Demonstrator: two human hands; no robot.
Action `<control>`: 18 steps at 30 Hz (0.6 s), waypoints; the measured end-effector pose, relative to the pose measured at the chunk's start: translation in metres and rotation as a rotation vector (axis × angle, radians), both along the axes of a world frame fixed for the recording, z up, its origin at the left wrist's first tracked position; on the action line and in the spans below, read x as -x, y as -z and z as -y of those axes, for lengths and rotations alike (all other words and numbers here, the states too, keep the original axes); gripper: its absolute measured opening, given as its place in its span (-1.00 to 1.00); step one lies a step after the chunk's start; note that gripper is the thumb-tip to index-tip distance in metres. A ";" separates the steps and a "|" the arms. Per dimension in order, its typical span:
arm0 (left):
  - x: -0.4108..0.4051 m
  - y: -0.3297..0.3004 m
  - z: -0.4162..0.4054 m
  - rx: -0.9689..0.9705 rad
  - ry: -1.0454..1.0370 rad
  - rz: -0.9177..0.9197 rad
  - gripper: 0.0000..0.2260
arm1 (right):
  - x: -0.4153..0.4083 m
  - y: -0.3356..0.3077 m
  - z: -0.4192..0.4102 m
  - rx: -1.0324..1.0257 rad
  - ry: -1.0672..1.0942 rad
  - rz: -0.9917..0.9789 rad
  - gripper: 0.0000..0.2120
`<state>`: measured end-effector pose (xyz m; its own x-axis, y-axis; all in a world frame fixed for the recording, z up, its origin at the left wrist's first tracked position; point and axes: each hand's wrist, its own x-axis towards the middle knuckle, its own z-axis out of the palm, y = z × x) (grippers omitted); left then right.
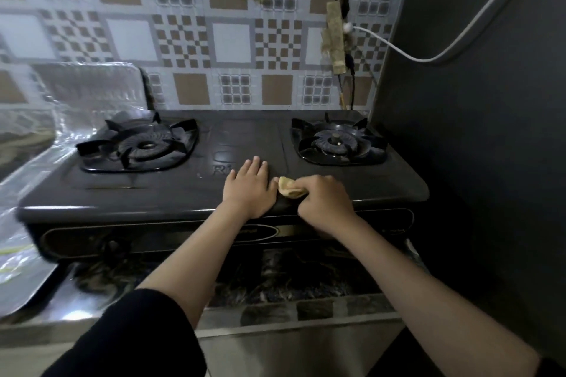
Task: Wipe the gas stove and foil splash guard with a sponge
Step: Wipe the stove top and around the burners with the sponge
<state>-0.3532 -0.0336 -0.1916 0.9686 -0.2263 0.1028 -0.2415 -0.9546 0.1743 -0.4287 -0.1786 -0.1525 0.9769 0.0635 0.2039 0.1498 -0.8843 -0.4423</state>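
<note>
A black two-burner gas stove (pixel 171 193) stands on the counter in front of me. My right hand (pixel 324 202) grips a yellow sponge (pixel 288 187) and holds it on the stove top near the front edge, between the burners. Just to its left, my left hand (pixel 248 188) lies flat on the stove top with straight fingers. The silver foil splash guard (pixel 88 89) stands behind and to the left of the stove and runs forward along its left side.
The left burner grate (pixel 137 145) and right burner grate (pixel 337 139) sit on the stove. A dark wall (pixel 474 131) rises close on the right. A white cable (pixel 398 50) and a taped socket (pixel 335 37) hang on the tiled wall. A control knob (pixel 111 246) is on the front panel.
</note>
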 end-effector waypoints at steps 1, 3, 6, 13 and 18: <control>0.007 0.001 -0.006 0.000 -0.007 0.020 -0.45 | -0.008 -0.006 0.001 -0.034 0.014 -0.006 -0.59; 0.019 0.004 -0.019 0.002 -0.038 0.057 -0.43 | -0.033 -0.017 0.004 -0.166 0.021 -0.035 -0.68; 0.026 0.002 -0.033 0.005 -0.094 0.038 -0.34 | -0.071 -0.031 -0.004 -0.280 -0.009 -0.007 -0.77; 0.017 -0.008 -0.059 -0.037 -0.258 -0.054 -0.09 | -0.141 -0.007 -0.051 0.164 -0.333 -0.236 -0.33; 0.004 -0.007 -0.059 -0.060 -0.269 -0.075 -0.03 | -0.197 -0.011 -0.087 0.355 -0.394 -0.320 -0.29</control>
<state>-0.3572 0.0256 -0.1846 0.9991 0.0366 0.0231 0.0335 -0.9918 0.1234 -0.2320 -0.0916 -0.1417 0.8756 0.4420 -0.1947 0.4034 -0.8910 -0.2084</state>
